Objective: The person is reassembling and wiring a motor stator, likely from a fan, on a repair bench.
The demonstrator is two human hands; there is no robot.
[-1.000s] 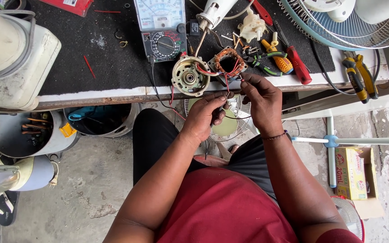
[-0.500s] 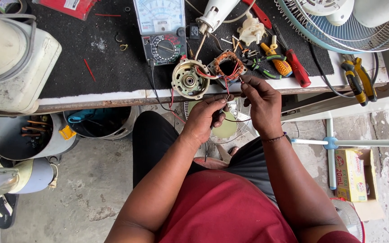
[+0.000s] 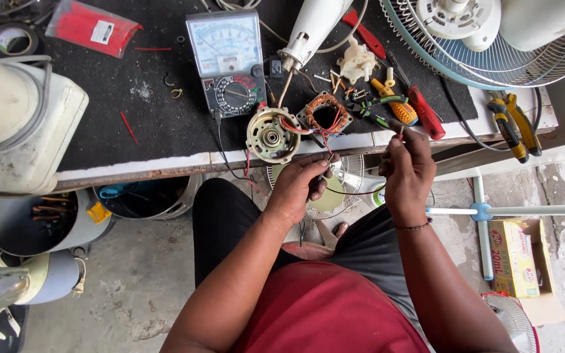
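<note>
My left hand (image 3: 301,188) is below the table edge, its fingers pinched on thin wires (image 3: 325,145) that run up to a copper-wound motor stator (image 3: 325,116). Next to the stator lies a round metal motor housing (image 3: 272,134). My right hand (image 3: 408,168) is raised to the right, fingertips pinched on a thin wire end near the table edge. A thin wire (image 3: 351,193) spans between the two hands. An analog multimeter (image 3: 227,60) sits behind the motor parts on the black mat (image 3: 132,104).
Screwdrivers (image 3: 420,108), yellow-handled pliers (image 3: 511,124) and small screws lie on the mat at right. A fan grille (image 3: 492,39) fills the top right. A white appliance (image 3: 14,124) stands left. Buckets (image 3: 40,222) sit under the table, a cardboard box (image 3: 514,258) on the floor at right.
My right hand has moved right and apart from the left hand, drawing a wire out between them. The left hand stays pinched on the stator wires.
</note>
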